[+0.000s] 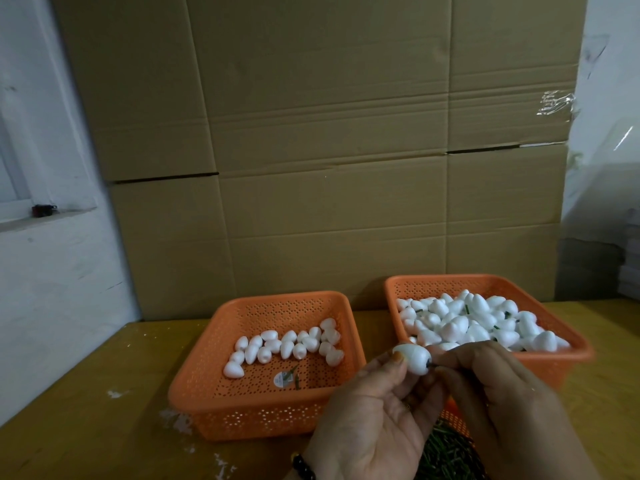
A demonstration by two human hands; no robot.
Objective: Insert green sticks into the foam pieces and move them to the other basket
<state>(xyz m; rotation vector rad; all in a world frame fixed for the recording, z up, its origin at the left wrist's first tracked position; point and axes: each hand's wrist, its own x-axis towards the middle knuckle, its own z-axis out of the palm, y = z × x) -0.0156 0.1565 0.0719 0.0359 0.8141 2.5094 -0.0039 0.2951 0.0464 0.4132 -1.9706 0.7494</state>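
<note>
The foam piece [412, 359] sits between my two hands, raised just in front of the near rim of the right basket [575, 351]. I judge it very light and easily dented, so I want a gentle pinch on its rounded flanks, never a squeeze. My left hand [377, 407] holds it that way: thumb on the near side, fingers curled under and behind, the blunt end turned toward my right hand [491, 389]. That hand's fingertips are closed on a green stick [433, 365], of which only a short dark tip shows at the foam's end. The stick looks thin and stiff; I cannot tell how deep it sits.

So the foam lies in the left grip, and the stick meets it at the exposed end, clear of my left thumb. I read the insertion as under way.

The left basket [194, 386] holds a row of plain pieces, the right a heap with sticks showing. More green sticks [446, 452] lie below my wrists.
</note>
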